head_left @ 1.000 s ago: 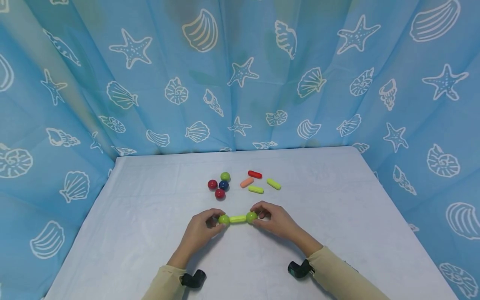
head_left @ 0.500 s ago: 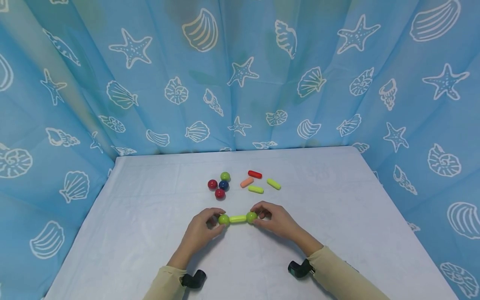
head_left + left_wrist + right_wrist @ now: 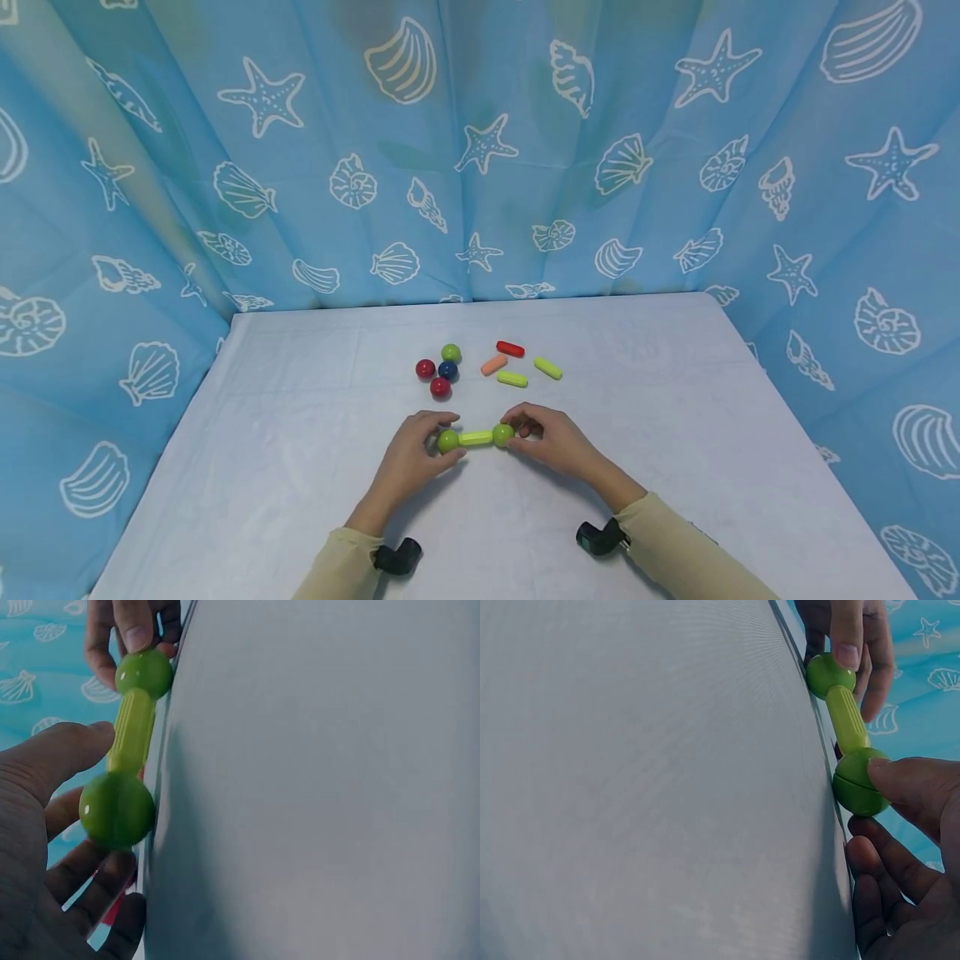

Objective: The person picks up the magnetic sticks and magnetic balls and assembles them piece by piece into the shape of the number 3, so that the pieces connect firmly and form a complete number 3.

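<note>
1. Lengthwise, the dumbbell runs left to right across the table, nearly parallel to its far edge, its right end a touch farther from the person. It lies between the two hands, nearer the person than the loose pieces.
2. Its rod joins the left ball to the right ball in one straight line.
3. The right hand pinches the right ball between thumb and fingers.
4. The left hand is spread loosely around the left ball, thumb on the near side, fingers on the far side; whether any fingertip touches it, I cannot tell.
5. How the rod seats in the balls is hidden, and so is whether the dumbbell rests on the cloth. Fingers cover part of the right ball. The left ball is slightly blurred in the left wrist view, and both sleeves run out of the head view at the bottom.
6. Both balls are round, glossy and green; a seam line crosses the right one. The rod is yellow-green, with ridges along its length.
7. Beyond lie four loose balls, two red, one blue, one green, and beside them four short loose rods, variously slanted.
8. Behind hangs a folded blue curtain printed with white shells and starfish.
</note>
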The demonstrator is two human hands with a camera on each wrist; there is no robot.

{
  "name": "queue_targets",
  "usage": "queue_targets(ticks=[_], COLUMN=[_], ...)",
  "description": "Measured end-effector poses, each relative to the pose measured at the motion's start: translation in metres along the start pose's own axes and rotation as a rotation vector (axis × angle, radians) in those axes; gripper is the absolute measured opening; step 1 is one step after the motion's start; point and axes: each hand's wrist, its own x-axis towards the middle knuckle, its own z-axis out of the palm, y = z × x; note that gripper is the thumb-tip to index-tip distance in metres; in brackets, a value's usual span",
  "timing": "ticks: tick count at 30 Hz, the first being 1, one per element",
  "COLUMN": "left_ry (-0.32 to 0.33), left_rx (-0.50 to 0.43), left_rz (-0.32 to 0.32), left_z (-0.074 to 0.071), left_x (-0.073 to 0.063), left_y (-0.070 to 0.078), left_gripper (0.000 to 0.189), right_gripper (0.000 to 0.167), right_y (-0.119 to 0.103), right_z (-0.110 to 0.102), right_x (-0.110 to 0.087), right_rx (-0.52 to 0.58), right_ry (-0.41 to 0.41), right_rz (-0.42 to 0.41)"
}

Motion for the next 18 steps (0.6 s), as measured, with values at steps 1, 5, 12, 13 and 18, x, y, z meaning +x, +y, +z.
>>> queue_targets(ticks=[1, 5, 12, 13, 18], left_ry=[-0.003, -0.015, -0.015, -0.016, -0.013], left_rx=[-0.003, -0.010, 0.024, 0.029, 0.036], left_rz=[0.005, 0.022, 0.064, 0.071, 0.109], left_z=[0.001, 0.007, 0.016, 0.017, 0.023], left_x=[0.001, 0.003, 0.009, 0.011, 0.016], left_y=[0.001, 0.007, 0.014, 0.015, 0.020], left_gripper=[0.049, 0.048, 0.046, 0.045, 0.042], right_gripper=[0.026, 0.026, 0.027, 0.027, 0.028], right_y=[0.000, 0.001, 0.000, 0.000, 0.002], right_z=[0.000, 0.000, -0.001, -0.001, -0.002], right_x=[0.000, -0.001, -0.001, -0.001, -0.001], right_rx=[0.001, 0.011, 0.019, 0.019, 0.024], right_ry=[0.000, -0.001, -0.002, -0.001, 0.003], right_rz=[-0.004, -0.023, -0.023, -0.021, -0.019])
